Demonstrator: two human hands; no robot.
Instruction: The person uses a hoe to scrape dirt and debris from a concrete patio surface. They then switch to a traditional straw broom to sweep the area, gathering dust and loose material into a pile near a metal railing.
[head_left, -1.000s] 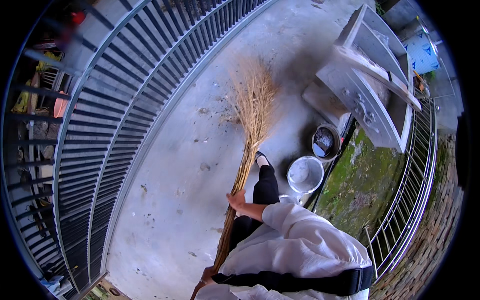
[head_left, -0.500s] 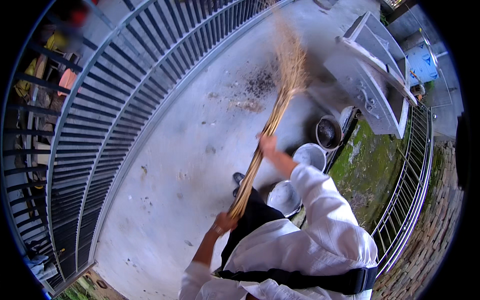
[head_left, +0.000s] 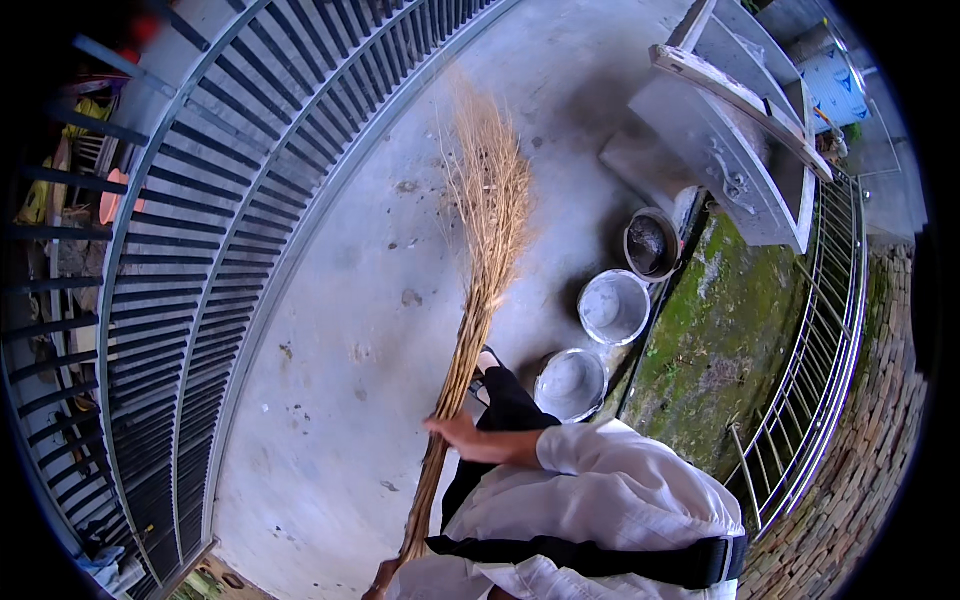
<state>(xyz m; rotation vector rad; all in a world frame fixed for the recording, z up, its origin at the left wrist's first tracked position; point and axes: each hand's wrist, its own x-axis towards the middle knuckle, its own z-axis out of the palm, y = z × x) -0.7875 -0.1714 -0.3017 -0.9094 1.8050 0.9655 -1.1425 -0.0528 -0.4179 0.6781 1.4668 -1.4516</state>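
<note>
A long broom of bundled straw-coloured twigs [head_left: 487,230] slants across the concrete floor, its bristly head fanned out and blurred at the far tips. My right hand [head_left: 457,432] is wrapped round the middle of its handle, thumb side showing. My left hand [head_left: 382,577] is at the near end of the handle by the lower edge of the picture, closed on it and only partly in view. Bristles cover the patch of floor where dark dirt lay. My shoes [head_left: 484,375] show just right of the handle.
Two whitish buckets [head_left: 614,308] [head_left: 571,386] and a dark round pan [head_left: 651,245] stand to the right, along a mossy strip [head_left: 725,340]. Beyond stands a grey, dusty box-like frame [head_left: 735,130]. A metal railing [head_left: 255,200] curves along the left; another [head_left: 815,390] runs right.
The broom head has swept left and nearer, over the dirt patch. My right hand has come down and left towards me; my left hand has dropped towards the lower edge.
</note>
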